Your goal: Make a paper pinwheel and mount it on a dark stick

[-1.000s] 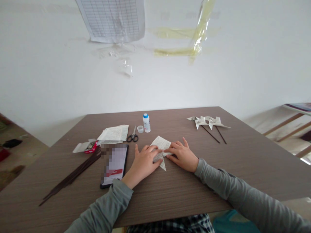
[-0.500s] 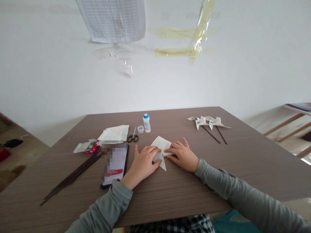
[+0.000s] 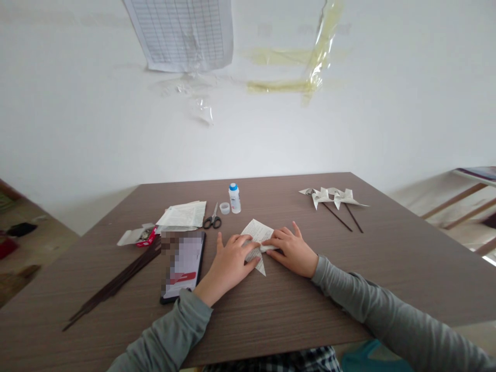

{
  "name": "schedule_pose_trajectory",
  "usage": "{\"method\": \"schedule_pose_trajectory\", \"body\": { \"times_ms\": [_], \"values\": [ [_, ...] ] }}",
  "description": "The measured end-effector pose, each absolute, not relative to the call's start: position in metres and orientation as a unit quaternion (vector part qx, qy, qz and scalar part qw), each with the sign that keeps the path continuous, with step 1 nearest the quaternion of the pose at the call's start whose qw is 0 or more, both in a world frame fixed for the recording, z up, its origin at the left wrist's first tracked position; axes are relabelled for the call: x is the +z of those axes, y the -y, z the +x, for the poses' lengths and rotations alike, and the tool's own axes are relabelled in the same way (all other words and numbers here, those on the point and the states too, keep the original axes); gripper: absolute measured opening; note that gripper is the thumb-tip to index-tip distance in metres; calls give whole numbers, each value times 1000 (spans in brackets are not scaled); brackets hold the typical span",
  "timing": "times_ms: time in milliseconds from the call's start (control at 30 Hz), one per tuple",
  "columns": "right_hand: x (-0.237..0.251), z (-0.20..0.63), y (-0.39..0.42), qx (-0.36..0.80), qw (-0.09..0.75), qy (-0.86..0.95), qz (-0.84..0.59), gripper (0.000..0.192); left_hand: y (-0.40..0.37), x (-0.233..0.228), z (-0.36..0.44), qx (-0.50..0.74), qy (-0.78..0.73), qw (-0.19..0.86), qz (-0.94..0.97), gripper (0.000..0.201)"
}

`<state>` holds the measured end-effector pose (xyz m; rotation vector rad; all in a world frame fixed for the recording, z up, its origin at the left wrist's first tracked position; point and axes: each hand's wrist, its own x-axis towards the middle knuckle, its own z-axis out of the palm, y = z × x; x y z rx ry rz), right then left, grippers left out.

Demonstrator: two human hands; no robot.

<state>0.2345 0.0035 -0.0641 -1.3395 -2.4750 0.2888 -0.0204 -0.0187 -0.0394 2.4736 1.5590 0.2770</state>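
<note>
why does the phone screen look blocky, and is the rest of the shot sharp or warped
Head view: the phone screen is pixelated in blocks; the hands, left and right, and the folded paper look sharp; light is soft, shadows faint; table edges bend from wide-angle distortion.

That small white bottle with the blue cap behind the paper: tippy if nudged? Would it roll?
The bottle stands upright, tall for its narrow base, so a push near the cap would probably tip it. Its body looks round, so once down it may roll across the smooth table. Being small, it is likely light.
</note>
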Motion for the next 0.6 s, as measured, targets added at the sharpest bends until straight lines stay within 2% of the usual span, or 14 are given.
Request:
{"method": "schedule_pose_trajectory", "body": {
  "times_ms": [600],
  "values": [
    [-65,236,-4,103,149,870,-459,34,21,-37,-18,89,-559,71,822,50]
  ]
}}
